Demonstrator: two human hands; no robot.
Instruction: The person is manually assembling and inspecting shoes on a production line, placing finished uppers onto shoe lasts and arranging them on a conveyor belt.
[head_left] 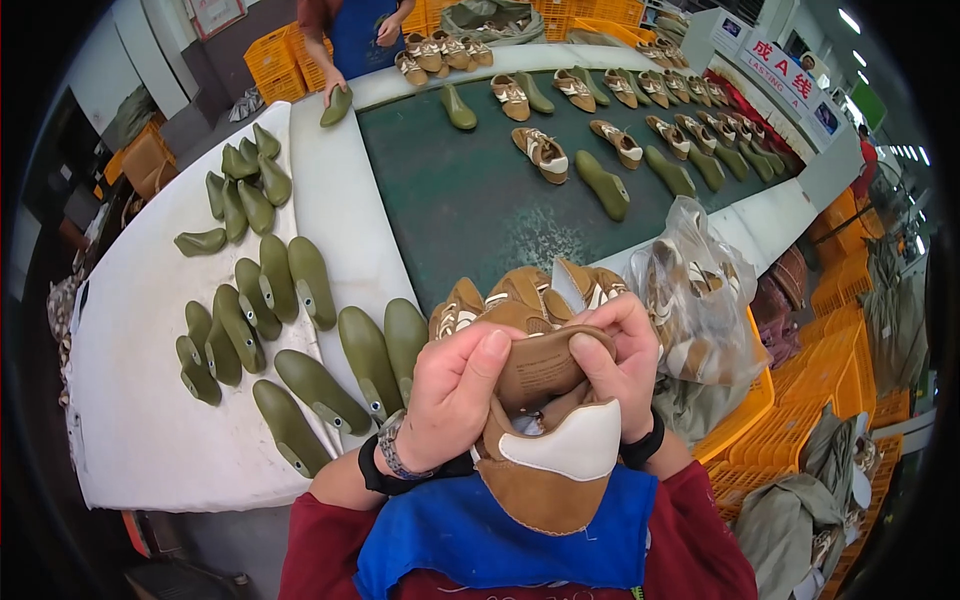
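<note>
The left hand (450,390) and right hand (625,365) pinch a brown-and-white shoe top (562,446); green foot shapes (365,355) lie on the left.

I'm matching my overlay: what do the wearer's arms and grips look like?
The left grip and right grip are ungloved. Maroon sleeves stop short of the wrists. Left: a grey patterned band and a black wristband; right: another black wristband.

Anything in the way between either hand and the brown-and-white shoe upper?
Nothing visible: the left hand and right hand both pinch the shoe upper directly, at its brown flap. Other brown shoes sit beyond, not between.
</note>
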